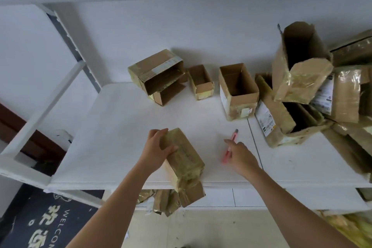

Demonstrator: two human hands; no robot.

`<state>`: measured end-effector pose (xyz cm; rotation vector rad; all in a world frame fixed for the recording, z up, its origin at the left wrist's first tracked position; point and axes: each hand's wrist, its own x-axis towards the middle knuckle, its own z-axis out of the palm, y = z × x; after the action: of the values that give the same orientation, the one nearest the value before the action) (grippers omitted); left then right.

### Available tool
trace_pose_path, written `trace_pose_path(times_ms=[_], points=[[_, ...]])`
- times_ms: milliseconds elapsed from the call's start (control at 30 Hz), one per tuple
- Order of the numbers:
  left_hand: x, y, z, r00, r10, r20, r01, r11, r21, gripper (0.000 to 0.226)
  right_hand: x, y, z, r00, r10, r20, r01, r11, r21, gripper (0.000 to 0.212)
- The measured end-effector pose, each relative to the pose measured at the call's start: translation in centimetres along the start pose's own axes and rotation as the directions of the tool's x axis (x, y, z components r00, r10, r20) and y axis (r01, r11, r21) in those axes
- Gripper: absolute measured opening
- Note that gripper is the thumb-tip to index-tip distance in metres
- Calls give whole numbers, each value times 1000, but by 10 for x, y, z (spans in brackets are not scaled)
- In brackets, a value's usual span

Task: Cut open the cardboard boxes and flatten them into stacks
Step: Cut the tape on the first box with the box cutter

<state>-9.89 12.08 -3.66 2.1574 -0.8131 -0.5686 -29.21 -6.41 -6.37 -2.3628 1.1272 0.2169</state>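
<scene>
A taped cardboard box (182, 154) lies near the front edge of the white table (120, 137), gripped at its far left end by the left hand (159, 147), fingers curled over it. Just right of it, the right hand (240, 155) rests over a pink utility knife (230, 144) lying on the table; whether the fingers pinch it I cannot tell. Behind stand 4 opened boxes (238, 90), and a heap of torn cartons (314, 86) fills the right side.
</scene>
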Motion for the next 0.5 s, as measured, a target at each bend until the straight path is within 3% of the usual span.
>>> trace_pose_path(times_ms=[133, 267, 400, 500], points=[[7, -13, -5, 999, 22, 37, -20, 999, -33, 68, 8, 1, 13, 999, 25, -23, -29, 978, -208, 52], [3, -22, -6, 1000, -16, 15, 16, 999, -36, 76, 7, -4, 27, 986, -122, -116, 50, 871, -489, 26], [2, -25, -6, 1000, -14, -4, 14, 999, -40, 76, 11, -7, 30, 966, -214, -145, 100, 827, -554, 20], [-6, -25, -6, 996, 11, -87, -14, 1000, -28, 72, 13, -7, 30, 916, -296, -273, 139, 869, -474, 12]])
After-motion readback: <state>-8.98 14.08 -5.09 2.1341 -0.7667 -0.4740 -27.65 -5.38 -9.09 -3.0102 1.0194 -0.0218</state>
